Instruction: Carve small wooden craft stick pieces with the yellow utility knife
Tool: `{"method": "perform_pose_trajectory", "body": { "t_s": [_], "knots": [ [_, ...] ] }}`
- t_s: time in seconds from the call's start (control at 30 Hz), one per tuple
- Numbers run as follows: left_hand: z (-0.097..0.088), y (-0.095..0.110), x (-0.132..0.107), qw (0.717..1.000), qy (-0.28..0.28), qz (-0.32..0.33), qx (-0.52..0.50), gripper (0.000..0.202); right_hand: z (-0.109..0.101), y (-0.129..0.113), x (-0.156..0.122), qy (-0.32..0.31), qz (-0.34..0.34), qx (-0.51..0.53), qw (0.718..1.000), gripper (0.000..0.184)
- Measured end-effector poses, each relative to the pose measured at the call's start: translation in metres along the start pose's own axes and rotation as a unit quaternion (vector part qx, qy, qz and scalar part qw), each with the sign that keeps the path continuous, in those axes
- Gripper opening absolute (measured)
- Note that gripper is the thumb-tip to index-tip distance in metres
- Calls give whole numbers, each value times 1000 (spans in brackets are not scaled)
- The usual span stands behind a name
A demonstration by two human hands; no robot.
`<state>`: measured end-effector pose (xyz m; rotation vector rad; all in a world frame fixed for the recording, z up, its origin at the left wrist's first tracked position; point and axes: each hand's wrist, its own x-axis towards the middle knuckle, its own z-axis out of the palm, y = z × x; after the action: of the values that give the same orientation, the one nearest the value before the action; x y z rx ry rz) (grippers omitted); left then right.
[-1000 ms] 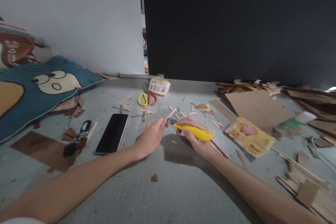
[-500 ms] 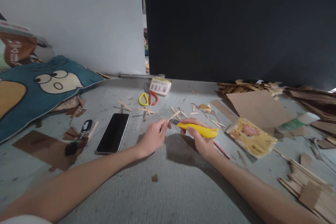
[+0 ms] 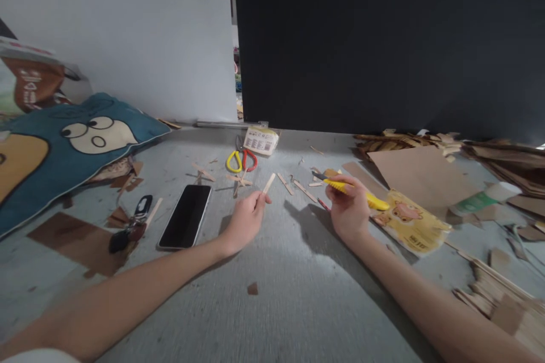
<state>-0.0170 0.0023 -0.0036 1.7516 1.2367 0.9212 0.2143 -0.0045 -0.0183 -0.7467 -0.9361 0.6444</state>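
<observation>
My left hand [image 3: 247,218] pinches a thin wooden stick [image 3: 269,182], which points up and away from the fingers. To the right, my right hand [image 3: 351,212] is closed round a yellow utility knife [image 3: 374,202], its blade out and pointing to the upper left. The knife is held above the table, apart from the stick. Between the hands and a little beyond lie several loose wooden sticks [image 3: 285,184]. A red pencil-like rod [image 3: 323,204] shows beside my right hand, partly hidden by it. A small joined star of sticks [image 3: 240,180] lies beyond my left hand.
A phone [image 3: 185,216] and keys [image 3: 128,232] lie on the left, with a blue pillow [image 3: 106,125] behind. Red-and-yellow-handled scissors [image 3: 241,161] rest near a small packet [image 3: 261,140]. On the right are a yellow packet [image 3: 413,221], a glue stick [image 3: 481,198] and cardboard [image 3: 421,173].
My right hand has lifted the knife away to the right, off the stick. My left hand has shifted slightly left, and its stick now points more upright.
</observation>
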Motion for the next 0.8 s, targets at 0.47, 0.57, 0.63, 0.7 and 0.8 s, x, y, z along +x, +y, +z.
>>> {"method": "perform_pose_trajectory", "body": {
  "t_s": [0.47,0.57,0.63,0.7,0.8],
  "knots": [
    [-2,10,-8,986,-83,127,62,31,28,-13,-27,-132,83,-122,980,31],
    [-1,10,-8,982,-102,142,68,30,25,-11,-27,-151,71,-130,977,29],
    [-1,9,-8,982,-102,148,66,30,23,-10,-27,-150,58,-147,976,29],
    [-1,8,-7,983,-96,150,54,29,22,-10,-27,-147,27,-184,971,28],
    [0,7,-5,987,-98,129,16,28,23,-10,-26,-149,-20,-217,964,23]
  ]
}}
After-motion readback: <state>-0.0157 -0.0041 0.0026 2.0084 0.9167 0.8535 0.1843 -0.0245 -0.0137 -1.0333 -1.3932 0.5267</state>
